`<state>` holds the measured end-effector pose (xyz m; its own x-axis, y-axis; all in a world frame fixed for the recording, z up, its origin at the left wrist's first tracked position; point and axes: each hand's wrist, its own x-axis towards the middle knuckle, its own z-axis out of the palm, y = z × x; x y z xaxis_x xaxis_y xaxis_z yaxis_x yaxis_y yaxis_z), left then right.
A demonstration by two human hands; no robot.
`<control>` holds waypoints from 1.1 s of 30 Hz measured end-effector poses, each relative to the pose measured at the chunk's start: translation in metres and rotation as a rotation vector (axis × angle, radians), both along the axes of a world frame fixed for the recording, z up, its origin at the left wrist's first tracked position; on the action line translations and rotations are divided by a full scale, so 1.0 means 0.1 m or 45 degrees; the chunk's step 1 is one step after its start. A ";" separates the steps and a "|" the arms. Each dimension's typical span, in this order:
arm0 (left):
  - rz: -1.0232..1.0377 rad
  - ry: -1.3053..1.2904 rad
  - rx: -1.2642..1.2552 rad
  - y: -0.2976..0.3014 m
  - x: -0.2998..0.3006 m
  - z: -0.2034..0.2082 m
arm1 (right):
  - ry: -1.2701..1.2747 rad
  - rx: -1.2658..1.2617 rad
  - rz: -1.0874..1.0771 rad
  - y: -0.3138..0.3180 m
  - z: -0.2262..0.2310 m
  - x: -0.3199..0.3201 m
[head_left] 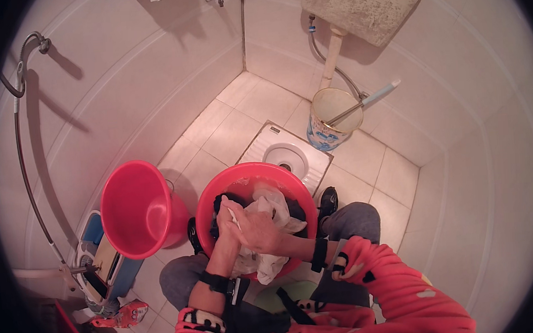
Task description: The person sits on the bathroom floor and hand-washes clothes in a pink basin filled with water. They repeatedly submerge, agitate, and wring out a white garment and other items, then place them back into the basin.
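A round red basin (202, 198) stands between my knees with wet laundry in it. White cloth (270, 267) bunches over its middle and hangs over the near rim. Dark cloth (295, 210) lies lower in the basin. My left hand (223, 223) and my right hand (258, 230) press together above the basin's left half, closed on the white cloth. A strip of it shows between them, and more hangs down below. My right hand covers part of the left one's fingers.
A red bucket (136, 205) stands left of the basin, beside a blue-edged rack (123, 276). Ahead are a squat toilet (290, 156) and a patterned bin (325, 135) holding a long-handled brush (372, 98). A shower hose (28, 175) hangs at left.
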<state>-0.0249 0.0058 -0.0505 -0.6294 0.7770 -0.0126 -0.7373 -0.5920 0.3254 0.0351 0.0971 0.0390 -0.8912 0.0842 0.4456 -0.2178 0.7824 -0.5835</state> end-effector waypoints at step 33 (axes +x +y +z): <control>0.036 -0.311 -0.775 0.06 0.21 0.03 | -0.387 -0.121 -0.233 0.21 0.06 -0.12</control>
